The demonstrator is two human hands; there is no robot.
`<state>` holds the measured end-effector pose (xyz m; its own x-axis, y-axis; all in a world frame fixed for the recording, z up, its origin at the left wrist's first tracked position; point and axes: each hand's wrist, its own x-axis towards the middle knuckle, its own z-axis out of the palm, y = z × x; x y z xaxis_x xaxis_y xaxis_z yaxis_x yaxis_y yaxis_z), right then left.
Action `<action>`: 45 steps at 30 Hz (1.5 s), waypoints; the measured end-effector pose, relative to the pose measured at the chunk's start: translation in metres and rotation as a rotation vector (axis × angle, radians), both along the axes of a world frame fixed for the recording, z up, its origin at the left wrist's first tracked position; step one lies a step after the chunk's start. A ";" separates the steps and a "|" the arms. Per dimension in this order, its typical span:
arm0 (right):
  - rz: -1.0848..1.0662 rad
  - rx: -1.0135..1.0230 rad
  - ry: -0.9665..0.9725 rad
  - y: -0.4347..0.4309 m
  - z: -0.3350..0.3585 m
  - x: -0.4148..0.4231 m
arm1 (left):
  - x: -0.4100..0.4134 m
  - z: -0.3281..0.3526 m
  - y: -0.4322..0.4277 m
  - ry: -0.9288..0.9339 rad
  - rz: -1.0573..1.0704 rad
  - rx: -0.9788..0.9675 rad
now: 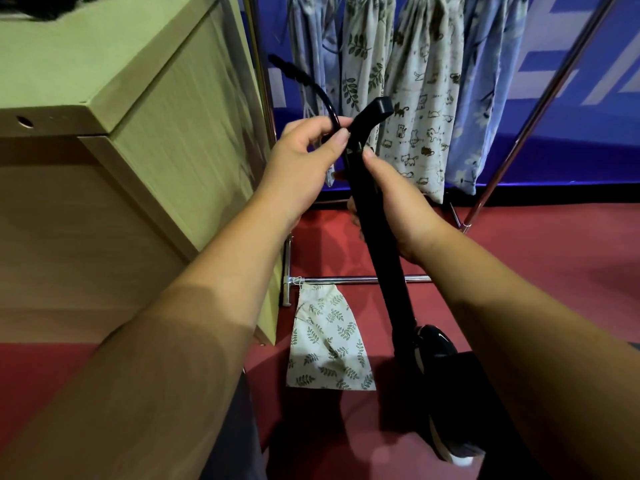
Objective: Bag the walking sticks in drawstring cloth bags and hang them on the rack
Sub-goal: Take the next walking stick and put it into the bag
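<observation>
Right now my left thumb and forefinger (337, 137) pinch a thin black strap (313, 85) that arcs up toward the upper middle of the frame, while the other fingers of my left hand (304, 157) curl loosely below. My right hand (398, 209) wraps round the shaft of the black walking stick (391, 289), thumb lying along it just below the handle (379, 109). The stick stands nearly upright in the centre of the frame, unbagged, its lower end running down beside my dark shoe (437, 344) at lower right. Behind the handle, on the metal rack (554, 84), hang a leaf-print bag (363, 64), a cat-print bag (422, 116) and a blue bag (485, 98). A flat leaf-print drawstring bag (329, 348) lies on the red floor (554, 254) in the lower middle, its top by the rack's low rail (346, 280). A pale wooden cabinet (156, 116) fills the left.
</observation>
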<state>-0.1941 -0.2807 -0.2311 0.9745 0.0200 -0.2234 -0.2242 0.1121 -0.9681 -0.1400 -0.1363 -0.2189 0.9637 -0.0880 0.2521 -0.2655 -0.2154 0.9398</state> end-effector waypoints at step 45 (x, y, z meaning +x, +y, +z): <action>-0.210 -0.567 -0.208 -0.036 -0.009 0.017 | -0.011 -0.031 -0.022 0.162 -0.232 0.491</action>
